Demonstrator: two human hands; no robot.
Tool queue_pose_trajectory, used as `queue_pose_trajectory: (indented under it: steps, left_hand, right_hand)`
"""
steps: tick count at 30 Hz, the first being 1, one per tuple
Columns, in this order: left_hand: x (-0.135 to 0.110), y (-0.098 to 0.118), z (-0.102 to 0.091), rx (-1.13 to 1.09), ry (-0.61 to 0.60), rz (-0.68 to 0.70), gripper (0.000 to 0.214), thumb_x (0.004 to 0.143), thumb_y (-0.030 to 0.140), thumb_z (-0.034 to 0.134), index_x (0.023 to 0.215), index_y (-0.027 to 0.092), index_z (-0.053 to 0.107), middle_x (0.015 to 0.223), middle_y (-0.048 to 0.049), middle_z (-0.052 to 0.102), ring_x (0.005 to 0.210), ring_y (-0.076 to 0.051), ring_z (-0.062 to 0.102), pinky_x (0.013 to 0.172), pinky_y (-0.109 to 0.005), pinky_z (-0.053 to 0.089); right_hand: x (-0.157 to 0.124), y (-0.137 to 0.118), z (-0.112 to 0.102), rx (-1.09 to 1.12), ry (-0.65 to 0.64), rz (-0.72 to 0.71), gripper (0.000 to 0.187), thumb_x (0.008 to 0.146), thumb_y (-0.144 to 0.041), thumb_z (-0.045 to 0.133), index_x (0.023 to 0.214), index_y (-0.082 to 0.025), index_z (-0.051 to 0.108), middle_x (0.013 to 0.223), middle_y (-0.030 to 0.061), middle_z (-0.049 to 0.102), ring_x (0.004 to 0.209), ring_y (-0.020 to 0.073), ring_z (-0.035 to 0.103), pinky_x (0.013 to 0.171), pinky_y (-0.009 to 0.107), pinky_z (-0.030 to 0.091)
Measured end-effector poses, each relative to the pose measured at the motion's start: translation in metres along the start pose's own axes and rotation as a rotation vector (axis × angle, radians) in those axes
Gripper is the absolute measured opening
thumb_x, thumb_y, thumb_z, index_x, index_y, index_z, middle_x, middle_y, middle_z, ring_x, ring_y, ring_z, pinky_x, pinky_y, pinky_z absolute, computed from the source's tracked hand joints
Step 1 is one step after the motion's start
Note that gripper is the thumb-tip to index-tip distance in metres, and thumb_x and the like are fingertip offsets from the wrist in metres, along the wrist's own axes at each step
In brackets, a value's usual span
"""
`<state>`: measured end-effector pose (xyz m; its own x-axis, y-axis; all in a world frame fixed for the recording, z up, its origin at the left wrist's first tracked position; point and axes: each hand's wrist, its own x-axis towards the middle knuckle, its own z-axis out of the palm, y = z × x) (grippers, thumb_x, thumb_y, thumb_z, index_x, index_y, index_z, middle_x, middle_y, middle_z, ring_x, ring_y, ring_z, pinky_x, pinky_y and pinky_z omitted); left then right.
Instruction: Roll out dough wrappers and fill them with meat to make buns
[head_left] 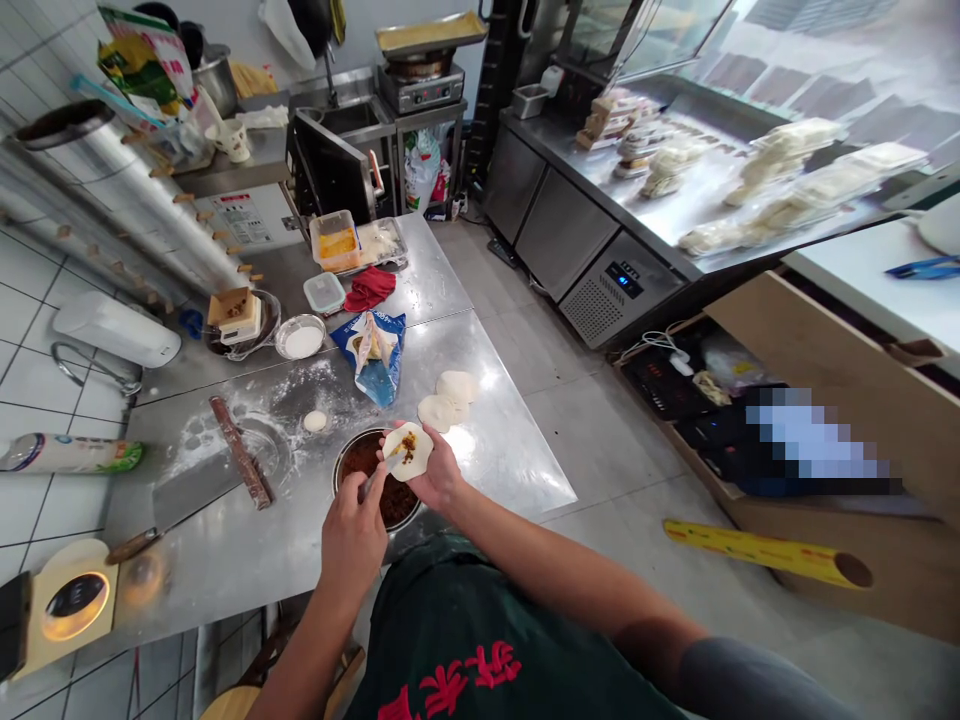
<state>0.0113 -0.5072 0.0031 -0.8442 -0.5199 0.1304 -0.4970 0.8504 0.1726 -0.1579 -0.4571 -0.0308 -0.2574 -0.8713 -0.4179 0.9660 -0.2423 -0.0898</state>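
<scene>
My right hand cradles a round dumpling wrapper with a dab of brown filling on it. My left hand grips a thin utensil whose tip touches the filling on the wrapper. Both hands hover over a metal bowl of dark minced filling at the near edge of the steel table. Two more flat wrappers lie on the table just beyond the bowl.
A wooden rolling pin and a cleaver lie on the floured left part of the table. A blue flour bag, a small dough piece, a flour dish and a red cloth sit farther back. Steel counters line the right.
</scene>
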Motion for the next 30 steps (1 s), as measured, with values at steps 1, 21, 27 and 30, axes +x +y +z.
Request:
queue_pose_trajectory:
  steps: [1,21,27,30]
  left_hand:
    - [0.002,0.000,0.000,-0.010,0.008,0.011,0.058,0.096,0.008,0.047,0.151,0.027,0.051,0.122,-0.0109,0.061,0.112,-0.022,0.064,0.095,-0.033,0.057]
    - [0.021,-0.052,0.092,0.202,-0.512,-0.291,0.048,0.099,0.012,0.037,0.142,0.019,0.056,0.121,-0.0145,0.066,0.103,-0.023,0.070,0.083,-0.031,0.054]
    - [-0.001,-0.040,0.098,0.156,-0.535,-0.203,0.047,0.100,0.015,0.042,0.143,0.023,0.059,0.119,-0.0108,0.068,0.097,-0.019,0.070,0.079,-0.029,0.054]
    - [0.000,-0.041,0.095,0.166,-0.500,-0.231,0.046,0.100,0.017,0.040,0.141,0.023,0.060,0.119,-0.0117,0.068,0.095,-0.020,0.070,0.077,-0.029,0.054]
  right_hand:
    - [0.000,0.000,0.000,0.000,-0.001,0.008,0.042,0.098,-0.047,0.048,0.114,-0.015,0.070,0.106,0.0111,0.076,0.099,0.0277,0.071,0.095,0.047,0.058]
    - [-0.025,-0.005,-0.100,-0.157,0.332,0.115,0.034,0.084,-0.032,0.048,0.101,-0.011,0.069,0.088,0.0141,0.075,0.084,0.0239,0.074,0.081,0.035,0.060]
    - [-0.027,-0.004,-0.102,-0.167,0.345,0.087,0.035,0.085,-0.036,0.049,0.099,-0.012,0.070,0.088,0.0119,0.076,0.085,0.0234,0.075,0.079,0.032,0.058]
    - [-0.028,-0.004,-0.103,-0.172,0.337,0.087,0.035,0.084,-0.035,0.051,0.098,-0.011,0.071,0.088,0.0124,0.076,0.084,0.0234,0.075,0.079,0.032,0.059]
